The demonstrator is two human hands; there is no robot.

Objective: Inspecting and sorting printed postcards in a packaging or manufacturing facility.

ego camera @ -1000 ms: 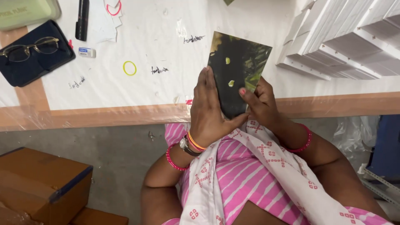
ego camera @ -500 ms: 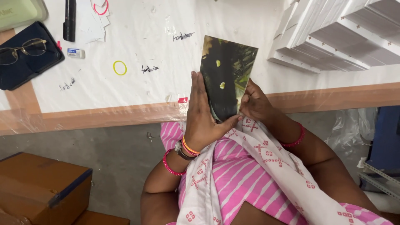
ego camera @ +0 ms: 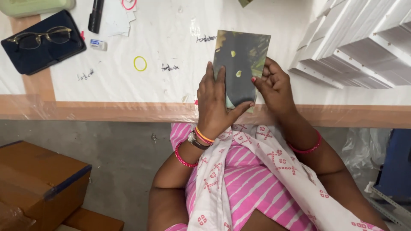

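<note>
holding a dark glossy card [ego camera: 243,60] with yellow-green flecks.

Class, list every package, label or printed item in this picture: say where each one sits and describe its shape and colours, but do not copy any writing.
Printed card: held upright over the table edge by the left hand and right hand; rectangular, dark green with yellow spots.
Cardboard box: on the floor, lower left; brown, dark edge strip.
White stacks: upper right on the table; flat rectangular bundles.
Small label: beside the glasses case; white and blue.

Left hand [ego camera: 216,107] and right hand [ego camera: 276,87] raised together, fingers curled in a grip.
</note>
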